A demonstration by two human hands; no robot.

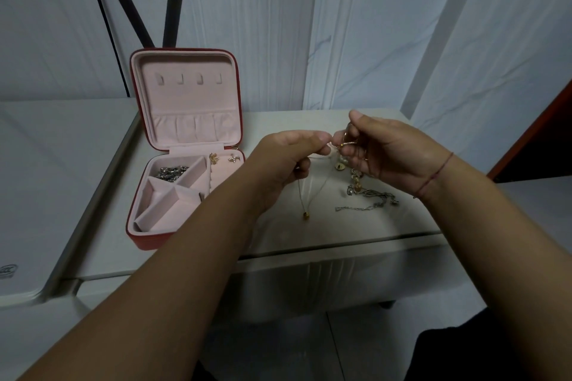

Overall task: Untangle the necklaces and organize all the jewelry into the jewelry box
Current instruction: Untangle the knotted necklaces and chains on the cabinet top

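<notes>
Nearest, two bare forearms in from the bottom edge, red thread bracelet (433,176) on the right wrist. Left hand (288,158) raised above the desk (340,232), grip pressed together thumb to forefinger, pinching the fine gold necklace (301,195) near its top. Right hand (380,148) just beside it, fingertips almost touching the left, grip curled round a gold clump (343,141) — hoop-like piece plus something pearly below, too small to name. Likely held this high to let gravity do the sorting: chain loop hanging straight down from the left pinch, long axis near vertical, small gold pendant (306,216) at the bottom pointing at the desk, just off it or just touching, cannot tell which. Hands close together, probably to work one knot between the two pinches with short slack. Beyond and below the right hand, rest of the tangle on the desk: silver chain (368,206) lying roughly left-to-right, gold links (356,182) running up from it toward the right palm. Joined to the held clump or not — unclear. Further left, red jewelry box (148,241) open, pink lining, lid (188,99) standing upright at the back, four hooks, no necklace hung yet. Silver piece (171,172) already in the rear-left compartment, two gold earrings (213,159) on the rear-right panel. Judged: untangling step, task partway. Behind, pale draped sheeting and dark stand legs.
</notes>
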